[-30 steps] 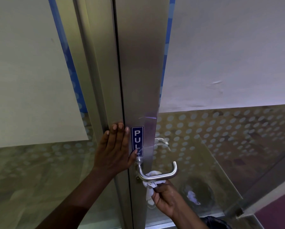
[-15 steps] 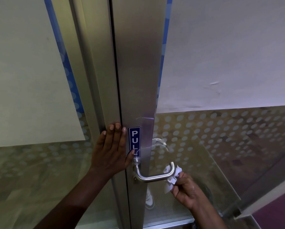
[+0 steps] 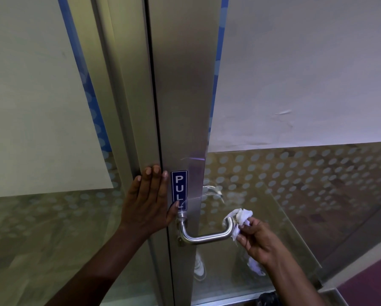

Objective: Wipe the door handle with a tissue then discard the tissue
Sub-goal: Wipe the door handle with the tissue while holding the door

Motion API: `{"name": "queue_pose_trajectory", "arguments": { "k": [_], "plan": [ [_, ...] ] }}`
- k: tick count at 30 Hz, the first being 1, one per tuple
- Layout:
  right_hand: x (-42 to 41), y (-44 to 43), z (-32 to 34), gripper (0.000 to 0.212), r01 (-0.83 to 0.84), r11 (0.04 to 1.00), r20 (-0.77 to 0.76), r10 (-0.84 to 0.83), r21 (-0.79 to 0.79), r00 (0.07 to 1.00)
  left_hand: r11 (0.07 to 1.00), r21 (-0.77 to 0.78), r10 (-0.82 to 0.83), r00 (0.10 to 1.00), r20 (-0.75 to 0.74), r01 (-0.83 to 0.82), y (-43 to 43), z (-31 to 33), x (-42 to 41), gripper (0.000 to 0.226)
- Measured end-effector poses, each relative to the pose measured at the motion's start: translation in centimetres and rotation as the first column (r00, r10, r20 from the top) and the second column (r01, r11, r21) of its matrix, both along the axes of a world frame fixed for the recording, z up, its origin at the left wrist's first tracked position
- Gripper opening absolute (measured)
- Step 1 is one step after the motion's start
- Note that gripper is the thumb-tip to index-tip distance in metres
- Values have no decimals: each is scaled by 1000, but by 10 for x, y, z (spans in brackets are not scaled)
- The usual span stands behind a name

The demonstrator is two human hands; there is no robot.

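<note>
Two hands: both in view, bare, reaching up from below.
Right fingers (image 3: pixel 249 226): curled, pinching a crumpled white tissue (image 3: pixel 242 215) between thumb and fingertips.
Tissue: bunched against the free end of the door handle (image 3: pixel 207 236), at the upturned bend; part of it hangs below the fingers, beside the bar.
Right hand (image 3: pixel 260 241): just right of the handle end, wrist angled down to the lower right.
Left fingers (image 3: pixel 150 184): straight, close together, flat on the metal; nothing held.
Left hand (image 3: pixel 145 206): palm pressed across the seam between door frame (image 3: pixel 127 107) and door stile (image 3: pixel 185 85), thumb tip touching the lower end of the blue PULL sticker (image 3: pixel 179 188).
Door handle: brushed-metal lever, horizontal bar running right from its pivot just below the sticker.
Glass panel (image 3: pixel 295 184): right of the stile, dotted frosting; reflections of the handle and tissue show in it.
</note>
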State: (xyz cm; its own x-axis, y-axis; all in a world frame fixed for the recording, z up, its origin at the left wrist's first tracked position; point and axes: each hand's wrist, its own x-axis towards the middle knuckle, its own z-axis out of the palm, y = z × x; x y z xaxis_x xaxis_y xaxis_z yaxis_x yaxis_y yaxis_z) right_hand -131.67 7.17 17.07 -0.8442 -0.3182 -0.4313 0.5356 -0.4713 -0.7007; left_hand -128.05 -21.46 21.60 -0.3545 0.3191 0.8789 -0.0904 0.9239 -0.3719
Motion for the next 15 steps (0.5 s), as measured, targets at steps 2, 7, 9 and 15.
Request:
{"name": "queue_pose_trajectory", "arguments": {
  "k": [2,7,9,15],
  "plan": [
    [4,-1,1,25,-7,999,-17,7,-46,1000,1000,-1,3,1000,1,-3,0,0,-1,81],
    [27,-21,-11,33,45,990,22,-43,-136,999,1000,5,9,1000,9,-9,0,-1,-1,83],
    [37,-35,-10,26,-9,966,-1,9,-259,1000,1000,8,3,1000,6,-3,0,-1,-1,82],
    [48,-78,-17,36,-35,896,-43,18,-442,999,1000,10,-2,1000,26,2,0,-1,0,83]
  ]
}}
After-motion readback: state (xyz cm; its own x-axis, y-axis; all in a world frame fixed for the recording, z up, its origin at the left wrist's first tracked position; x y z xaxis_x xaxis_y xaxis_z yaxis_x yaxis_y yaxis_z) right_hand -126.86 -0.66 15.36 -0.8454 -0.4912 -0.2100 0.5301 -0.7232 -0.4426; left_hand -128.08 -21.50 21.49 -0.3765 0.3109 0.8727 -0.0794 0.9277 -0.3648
